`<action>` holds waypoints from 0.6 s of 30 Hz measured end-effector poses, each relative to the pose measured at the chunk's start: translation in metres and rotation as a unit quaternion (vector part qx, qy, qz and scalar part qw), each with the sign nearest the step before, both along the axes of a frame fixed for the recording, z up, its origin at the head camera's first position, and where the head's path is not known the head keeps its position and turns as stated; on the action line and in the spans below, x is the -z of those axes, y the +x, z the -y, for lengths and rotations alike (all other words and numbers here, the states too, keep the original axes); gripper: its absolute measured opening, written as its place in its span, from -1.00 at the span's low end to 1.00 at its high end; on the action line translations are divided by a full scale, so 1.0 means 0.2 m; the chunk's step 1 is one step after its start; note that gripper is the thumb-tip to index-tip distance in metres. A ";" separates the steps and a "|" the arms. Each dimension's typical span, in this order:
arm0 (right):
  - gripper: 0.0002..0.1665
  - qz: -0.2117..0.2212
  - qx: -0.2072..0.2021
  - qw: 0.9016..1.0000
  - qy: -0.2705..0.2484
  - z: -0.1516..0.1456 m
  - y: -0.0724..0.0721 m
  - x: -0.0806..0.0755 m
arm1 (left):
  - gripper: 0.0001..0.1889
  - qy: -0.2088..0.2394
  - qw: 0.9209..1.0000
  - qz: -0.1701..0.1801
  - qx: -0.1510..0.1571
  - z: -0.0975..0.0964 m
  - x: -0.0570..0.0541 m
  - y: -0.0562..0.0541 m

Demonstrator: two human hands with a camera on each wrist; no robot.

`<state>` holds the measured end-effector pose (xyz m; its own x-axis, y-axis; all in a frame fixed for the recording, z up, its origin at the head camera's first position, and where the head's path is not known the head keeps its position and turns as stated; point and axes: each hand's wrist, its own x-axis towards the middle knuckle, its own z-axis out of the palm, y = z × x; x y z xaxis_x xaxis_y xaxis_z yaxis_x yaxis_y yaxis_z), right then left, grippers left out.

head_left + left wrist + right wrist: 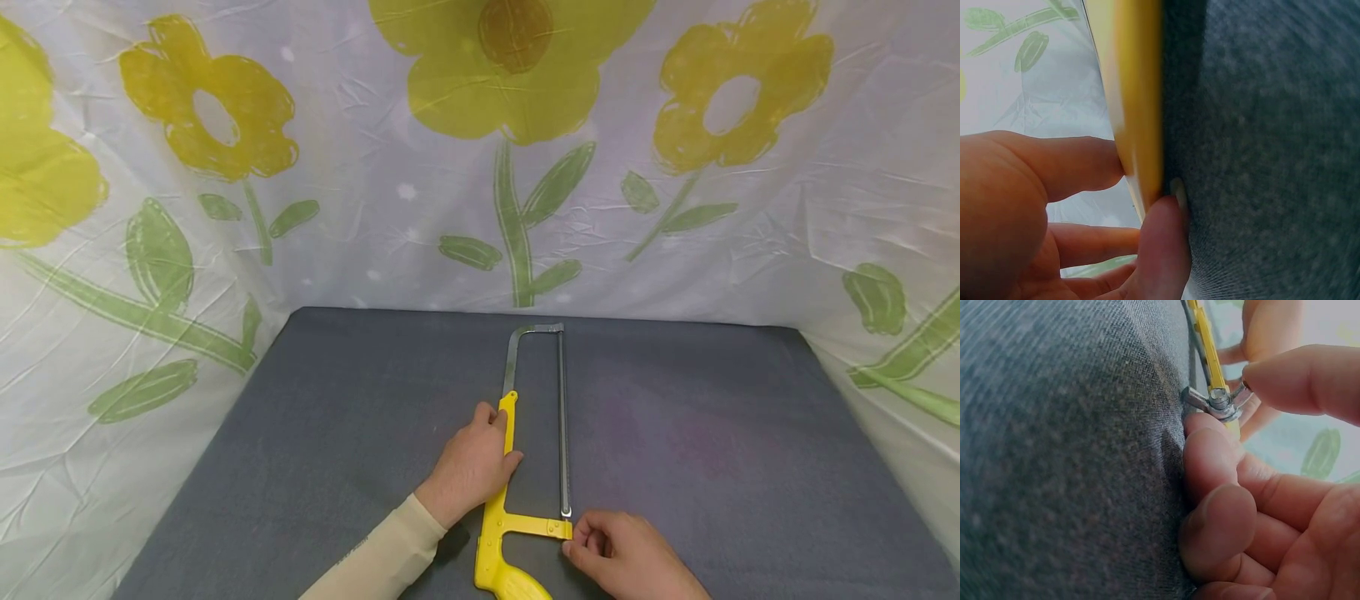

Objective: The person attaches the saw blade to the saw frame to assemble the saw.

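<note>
A hacksaw with a yellow frame (pixel 492 523) lies on the grey cloth, its metal front arm toward the back wall and its handle (pixel 517 583) nearest me. The blade (pixel 564 417) runs along its right side. My left hand (pixel 467 467) grips the yellow frame along its middle; the left wrist view shows thumb and fingers on either side of the yellow bar (pixel 1138 106). At the near end of the blade, my right hand (pixel 630 550) pinches a metal wing nut (pixel 1217 407). In the right wrist view, one fingertip meets its upper wing, with other fingers curled just below.
Dark grey cloth (pixel 322 433) covers the table. Behind it and at both sides hangs a white sheet (pixel 360 217) printed with yellow flowers and green leaves. The table's back edge lies just beyond the hacksaw's front end.
</note>
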<state>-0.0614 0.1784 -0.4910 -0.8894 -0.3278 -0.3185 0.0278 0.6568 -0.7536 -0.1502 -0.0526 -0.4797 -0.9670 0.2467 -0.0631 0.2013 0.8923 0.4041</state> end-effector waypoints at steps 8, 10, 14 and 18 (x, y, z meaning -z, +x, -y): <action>-0.84 0.011 -0.005 1.000 -0.008 -0.01 0.00 0.00 | -0.25 0.005 1.000 0.002 -0.002 0.00 0.00 0.00; -0.85 0.001 -0.008 1.000 -0.008 -0.01 0.00 0.00 | -0.25 0.003 1.000 0.001 -0.001 0.00 0.00 0.00; -0.85 -0.007 -0.013 1.000 -0.009 -0.02 0.00 0.00 | -0.25 0.000 1.000 0.001 0.000 0.00 0.00 0.00; -0.87 -0.005 -0.014 1.000 -0.010 -0.02 0.00 0.00 | -0.25 0.001 1.000 0.001 0.001 0.00 0.00 0.00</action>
<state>-0.0619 0.1817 -0.4912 -0.8824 -0.3596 -0.3034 0.0023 0.6416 -0.7671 -0.1508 -0.0521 -0.4789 -0.9665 0.2487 -0.0641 0.2022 0.8909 0.4068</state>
